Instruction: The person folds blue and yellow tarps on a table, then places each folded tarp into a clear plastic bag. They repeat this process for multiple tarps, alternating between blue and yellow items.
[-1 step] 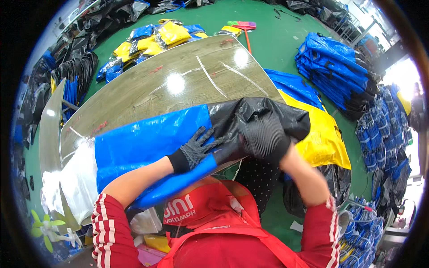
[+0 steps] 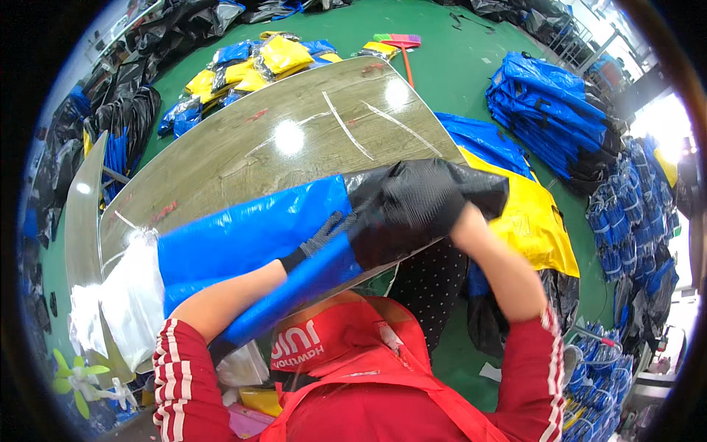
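A blue-and-black tarpaulin-like piece (image 2: 250,214) lies across the near side of the wood-patterned table (image 2: 221,158), its blue part to the left and its black end to the right. My left hand (image 2: 324,234), in a dark grey glove, rests on the blue part with its visible fingers stretched out. The raised near flap of the piece hides some of that hand. My right hand (image 2: 427,200), gloved in black, is on the black end. Motion smears its fingers, and the dark glove blends into the black material.
White plastic bags (image 2: 129,302) hang at the table's left end. Yellow-and-blue material (image 2: 537,228) drapes at the right. Packed yellow and blue bundles (image 2: 258,62) lie beyond the table, beside a broom (image 2: 401,43). A blue pile (image 2: 549,110) and a small green-bladed fan (image 2: 77,379) flank the work.
My right hand has moved slightly left over the black end. The near flap has risen and folded away from me, now covering part of my left hand.
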A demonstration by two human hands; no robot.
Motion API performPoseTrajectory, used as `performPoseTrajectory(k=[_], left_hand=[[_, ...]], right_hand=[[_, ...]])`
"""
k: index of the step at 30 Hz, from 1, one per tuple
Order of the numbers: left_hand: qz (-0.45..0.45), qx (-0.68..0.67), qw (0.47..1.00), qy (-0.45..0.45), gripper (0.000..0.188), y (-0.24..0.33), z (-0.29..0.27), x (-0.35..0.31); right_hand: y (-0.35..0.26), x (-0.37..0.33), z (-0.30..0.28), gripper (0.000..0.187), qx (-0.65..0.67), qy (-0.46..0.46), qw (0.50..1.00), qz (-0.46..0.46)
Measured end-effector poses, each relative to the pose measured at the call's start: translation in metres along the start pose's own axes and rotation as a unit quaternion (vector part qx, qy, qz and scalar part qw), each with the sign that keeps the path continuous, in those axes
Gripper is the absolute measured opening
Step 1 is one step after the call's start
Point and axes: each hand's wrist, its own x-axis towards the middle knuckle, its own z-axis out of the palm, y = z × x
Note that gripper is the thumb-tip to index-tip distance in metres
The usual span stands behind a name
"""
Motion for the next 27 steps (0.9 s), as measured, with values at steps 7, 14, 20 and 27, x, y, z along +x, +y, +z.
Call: performPoseTrajectory(k=[7,14,20,27], left_hand=[[-0.092,-0.340,0.935,-0.046,0.072,0.010,-0.075,-0.111],[-0.458,-0.502,0.730,-0.065,0.082,0.018,-0.090,-0.292],[-0.441,-0.689,0.384,0.428,0.092,0.099,-0.053,-0.342],[-0.776,0.028,0.630,-0.028,0.026,0.098,-0.054,-0.263]], right_hand=[[0.066,0.126,0.067,0.061,0.075,-0.176,0.975,0.113],[0.094,0.077,0.065,0.060,0.000,-0.151,0.959,0.238],[0.082,0.082,0.074,0.062,-0.061,-0.128,0.944,0.299],[0.084,0.068,0.085,0.059,-0.018,-0.054,0.962,0.265]])
